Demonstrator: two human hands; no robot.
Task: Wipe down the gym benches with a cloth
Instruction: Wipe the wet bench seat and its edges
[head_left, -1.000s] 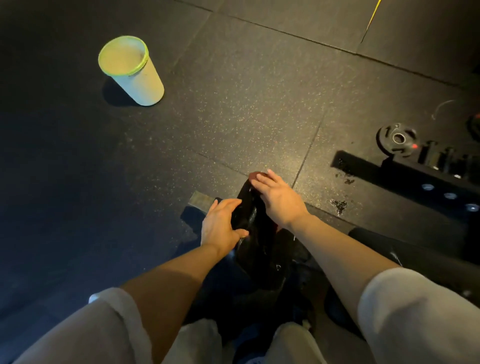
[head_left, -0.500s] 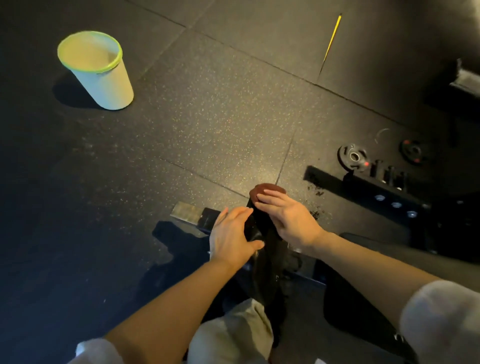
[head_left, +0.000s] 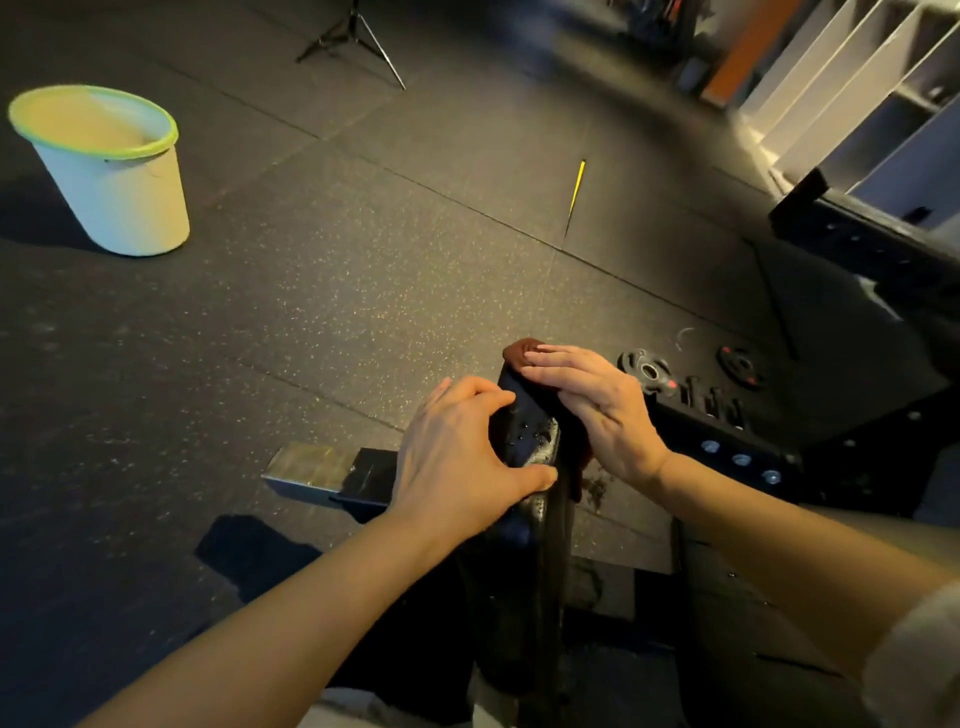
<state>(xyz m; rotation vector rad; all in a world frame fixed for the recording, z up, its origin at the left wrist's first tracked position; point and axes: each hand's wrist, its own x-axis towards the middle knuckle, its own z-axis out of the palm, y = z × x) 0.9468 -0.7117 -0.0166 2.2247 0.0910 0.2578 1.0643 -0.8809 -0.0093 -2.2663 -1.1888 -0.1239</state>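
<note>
Lower centre of frame: my left hand (head_left: 457, 457) grips the narrow black bench pad (head_left: 535, 441), steadying it; my right hand (head_left: 587, 400) presses the reddish-brown cloth (head_left: 519, 351) flat against its far side. The wet, beaded vinyl could let either hand slip. Bucket (head_left: 111, 176) upper left.

One bucket (head_left: 111, 171), two weight plates (head_left: 647, 371), one cloth (head_left: 519, 352)

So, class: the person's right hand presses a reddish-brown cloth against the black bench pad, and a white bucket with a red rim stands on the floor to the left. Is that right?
Not quite. The head view shows the bucket has a yellow-green rim, not red. The rest holds: the right hand presses the reddish-brown cloth against the black bench pad.
</note>
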